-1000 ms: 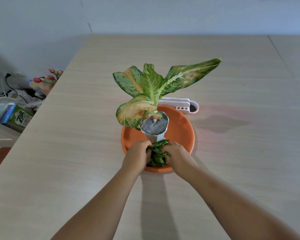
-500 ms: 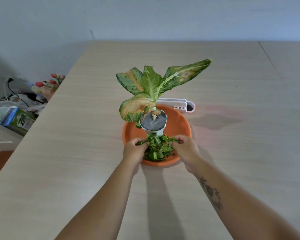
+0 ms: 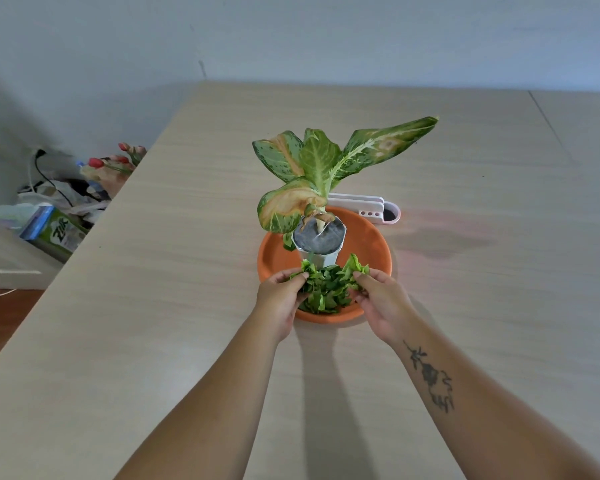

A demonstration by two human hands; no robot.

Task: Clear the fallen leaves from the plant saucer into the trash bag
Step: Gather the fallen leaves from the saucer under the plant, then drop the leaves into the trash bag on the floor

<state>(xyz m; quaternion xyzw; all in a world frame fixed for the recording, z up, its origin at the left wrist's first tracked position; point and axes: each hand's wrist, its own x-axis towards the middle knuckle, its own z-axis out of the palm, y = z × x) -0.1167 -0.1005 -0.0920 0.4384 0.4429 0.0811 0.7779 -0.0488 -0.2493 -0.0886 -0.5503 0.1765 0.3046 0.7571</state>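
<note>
Head view: leaves (image 3: 328,287) sit piled in the near side of the orange saucer (image 3: 274,252), right between both hands. Left hand (image 3: 280,299) and right hand (image 3: 381,303) cup the pile loosely from each side, equally near, fingers half curled.

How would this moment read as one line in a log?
stage: gathering | left hand: on leaves | right hand: on leaves | leaves: in orange saucer, before white pot | trash bag: unseen
</note>
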